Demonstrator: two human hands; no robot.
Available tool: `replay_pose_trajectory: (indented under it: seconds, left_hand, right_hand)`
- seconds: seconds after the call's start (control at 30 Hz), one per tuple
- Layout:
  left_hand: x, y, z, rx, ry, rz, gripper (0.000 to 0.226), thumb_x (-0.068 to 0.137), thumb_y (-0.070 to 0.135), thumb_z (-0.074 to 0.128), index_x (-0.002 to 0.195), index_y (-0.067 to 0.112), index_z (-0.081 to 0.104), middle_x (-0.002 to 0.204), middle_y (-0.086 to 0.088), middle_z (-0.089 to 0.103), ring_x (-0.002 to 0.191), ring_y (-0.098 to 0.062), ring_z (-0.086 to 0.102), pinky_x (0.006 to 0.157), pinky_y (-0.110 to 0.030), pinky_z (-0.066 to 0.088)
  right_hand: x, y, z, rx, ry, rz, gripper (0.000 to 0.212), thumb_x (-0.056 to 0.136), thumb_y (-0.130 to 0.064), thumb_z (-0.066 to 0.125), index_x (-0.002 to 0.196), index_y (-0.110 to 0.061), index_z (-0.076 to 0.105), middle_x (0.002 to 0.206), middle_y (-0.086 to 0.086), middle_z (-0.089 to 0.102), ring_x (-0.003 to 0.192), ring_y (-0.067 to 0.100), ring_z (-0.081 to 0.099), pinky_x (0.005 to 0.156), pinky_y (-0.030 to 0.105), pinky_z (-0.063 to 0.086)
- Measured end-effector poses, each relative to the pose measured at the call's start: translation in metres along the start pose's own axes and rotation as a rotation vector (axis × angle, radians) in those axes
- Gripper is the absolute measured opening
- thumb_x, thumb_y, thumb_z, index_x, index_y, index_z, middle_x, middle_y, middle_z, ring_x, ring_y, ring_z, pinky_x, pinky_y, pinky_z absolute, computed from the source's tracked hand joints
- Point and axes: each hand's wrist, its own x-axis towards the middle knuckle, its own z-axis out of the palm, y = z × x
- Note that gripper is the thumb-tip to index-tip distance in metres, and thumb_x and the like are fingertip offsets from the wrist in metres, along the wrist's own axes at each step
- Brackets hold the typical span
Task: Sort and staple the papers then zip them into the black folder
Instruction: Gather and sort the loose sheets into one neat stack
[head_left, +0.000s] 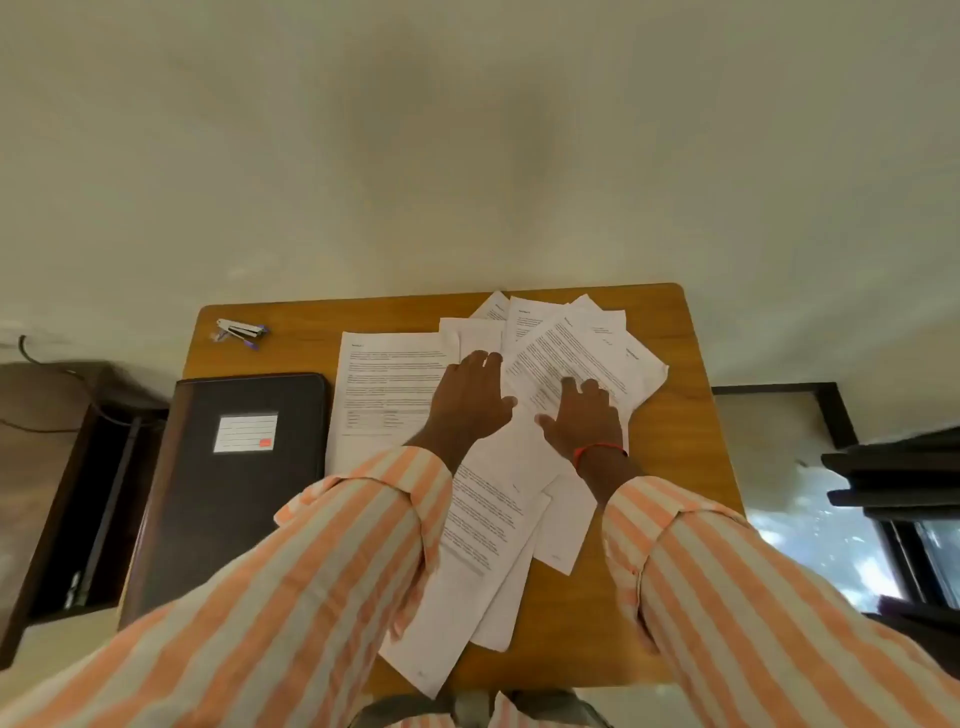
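both hands, left (470, 397) and right (584, 415), are lying flat and apart on the scattered papers (571, 353), sorting; next, gathering matching sheets.

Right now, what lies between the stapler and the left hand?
In the head view, bare table runs from the stapler to a printed sheet. The left hand lies open over that sheet's right edge.

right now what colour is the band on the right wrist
Red band, clearest in the head view.
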Motion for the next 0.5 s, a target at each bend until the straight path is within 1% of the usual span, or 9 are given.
replay_pose_trajectory:
  seconds: [0.1,0.2,0.27,0.33,0.4,0.5]
  left_hand:
    - [0.009,-0.004,0.011,-0.013,-0.028,-0.035,0.069,0.094,0.046,0.065,0.147,0.011,0.039,0.147,-0.009,0.049,0.132,-0.03,0.051,0.111,-0.043,0.038]
    - [0.016,-0.01,0.025,-0.033,-0.086,-0.065,0.069,0.093,0.046,0.066,0.145,0.01,0.039,0.145,-0.01,0.051,0.132,-0.03,0.051,0.111,-0.044,0.038]
    - [0.019,-0.014,0.034,-0.065,-0.094,-0.069,0.068,0.091,0.045,0.068,0.143,0.01,0.041,0.143,-0.009,0.052,0.132,-0.03,0.051,0.11,-0.044,0.038]
    - [0.02,-0.02,0.042,-0.088,-0.101,-0.09,0.07,0.09,0.046,0.07,0.143,0.011,0.04,0.143,-0.009,0.052,0.132,-0.03,0.051,0.11,-0.045,0.038]
    - [0.018,-0.024,0.048,-0.118,-0.076,-0.133,0.075,0.089,0.047,0.071,0.145,0.01,0.037,0.145,-0.011,0.05,0.134,-0.031,0.05,0.111,-0.046,0.037]
    - [0.013,-0.032,0.052,-0.159,-0.037,-0.249,0.088,0.087,0.049,0.073,0.151,0.008,0.028,0.147,-0.013,0.045,0.135,-0.033,0.047,0.111,-0.048,0.037]
  right_hand:
    - [0.011,0.007,0.016,-0.001,-0.105,0.046,0.082,0.085,-0.052,0.067,0.148,-0.019,0.027,0.147,0.017,0.032,0.134,0.037,0.035,0.105,0.05,0.039]
    - [0.019,0.011,0.037,0.003,-0.224,0.056,0.099,0.083,-0.05,0.071,0.156,-0.018,0.012,0.16,0.02,0.009,0.148,0.04,0.013,0.113,0.054,0.03]
    - [0.021,0.012,0.046,0.0,-0.224,0.027,0.101,0.084,-0.047,0.071,0.157,-0.017,0.007,0.163,0.02,-0.001,0.151,0.038,0.003,0.117,0.054,0.025]
    - [0.023,0.014,0.049,-0.014,-0.22,-0.054,0.099,0.086,-0.041,0.07,0.157,-0.017,0.006,0.164,0.018,-0.005,0.152,0.035,-0.001,0.121,0.052,0.018]
    - [0.025,0.016,0.048,-0.026,-0.252,-0.178,0.098,0.086,-0.027,0.07,0.158,-0.016,0.005,0.166,0.014,-0.004,0.153,0.031,-0.001,0.122,0.046,0.014]
    - [0.019,0.015,0.043,-0.044,-0.314,-0.353,0.098,0.084,-0.009,0.067,0.159,-0.016,0.004,0.167,0.008,0.001,0.153,0.025,0.004,0.121,0.04,0.014]
